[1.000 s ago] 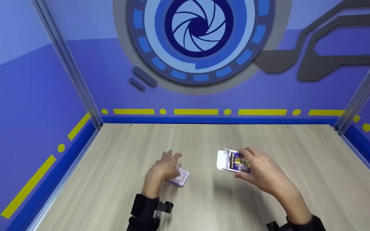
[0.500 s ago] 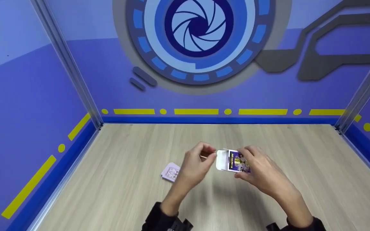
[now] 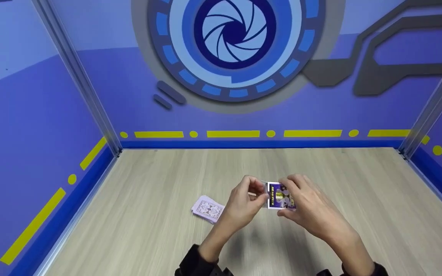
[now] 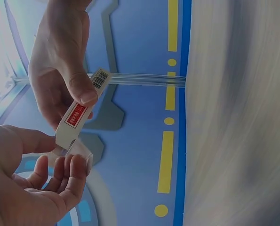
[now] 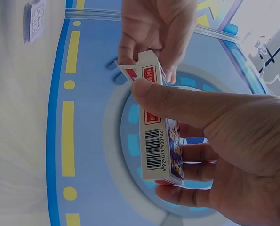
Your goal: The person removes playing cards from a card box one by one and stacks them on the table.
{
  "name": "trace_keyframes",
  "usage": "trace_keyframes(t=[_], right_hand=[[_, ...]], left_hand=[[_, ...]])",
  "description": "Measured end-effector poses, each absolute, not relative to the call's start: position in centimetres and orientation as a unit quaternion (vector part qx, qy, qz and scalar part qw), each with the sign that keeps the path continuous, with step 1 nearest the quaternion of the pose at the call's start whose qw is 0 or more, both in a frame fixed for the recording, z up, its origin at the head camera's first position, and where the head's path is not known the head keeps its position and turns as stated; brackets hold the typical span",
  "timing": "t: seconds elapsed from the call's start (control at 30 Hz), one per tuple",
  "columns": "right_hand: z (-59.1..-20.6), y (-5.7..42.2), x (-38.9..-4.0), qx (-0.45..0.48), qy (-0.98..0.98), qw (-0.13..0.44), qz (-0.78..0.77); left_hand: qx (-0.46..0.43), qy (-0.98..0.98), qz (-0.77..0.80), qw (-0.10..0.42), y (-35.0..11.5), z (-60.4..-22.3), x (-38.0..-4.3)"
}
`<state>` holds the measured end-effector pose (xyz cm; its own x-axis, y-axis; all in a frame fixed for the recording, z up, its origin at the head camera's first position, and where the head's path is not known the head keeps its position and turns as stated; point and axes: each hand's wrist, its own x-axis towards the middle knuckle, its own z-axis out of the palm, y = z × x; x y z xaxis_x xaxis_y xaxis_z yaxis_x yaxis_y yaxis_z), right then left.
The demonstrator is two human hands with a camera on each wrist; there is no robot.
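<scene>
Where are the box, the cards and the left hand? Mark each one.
Box (image 3: 279, 196): head view, on its purple printed face.
Cards (image 3: 208, 209): head view, on the top card's patterned back.
Left hand (image 3: 243, 202): head view, on the back of the hand.

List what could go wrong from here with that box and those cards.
The left hand has its fingers at the open end of the box, so the flap might crease if pushed hard.

The right hand holds the box above the table; a loosened grip could drop it.

The deck lies loose, partly behind the left forearm in the head view; a careless sweep might scatter it.
</scene>
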<state>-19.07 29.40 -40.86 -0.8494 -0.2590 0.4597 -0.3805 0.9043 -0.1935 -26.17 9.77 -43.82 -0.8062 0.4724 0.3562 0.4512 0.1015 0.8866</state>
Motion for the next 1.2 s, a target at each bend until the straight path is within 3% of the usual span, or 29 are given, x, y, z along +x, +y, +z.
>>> trace_keyframes(t=[0.8, 1.03, 1.2], right_hand=[[-41.1, 29.2, -19.1, 0.188, -0.949, 0.221, 0.126], [-41.2, 29.5, -19.4, 0.176, -0.952, 0.21, 0.136], [-41.1, 29.7, -19.5, 0.166, -0.953, 0.203, 0.151]], left_hand=[[0.243, 0.711, 0.648, 0.124, 9.3, -44.0, -26.9], [0.249, 0.707, 0.651, 0.118, 8.6, -43.6, -27.4], [0.271, 0.741, 0.61, 0.075, 7.7, -43.0, -27.7]])
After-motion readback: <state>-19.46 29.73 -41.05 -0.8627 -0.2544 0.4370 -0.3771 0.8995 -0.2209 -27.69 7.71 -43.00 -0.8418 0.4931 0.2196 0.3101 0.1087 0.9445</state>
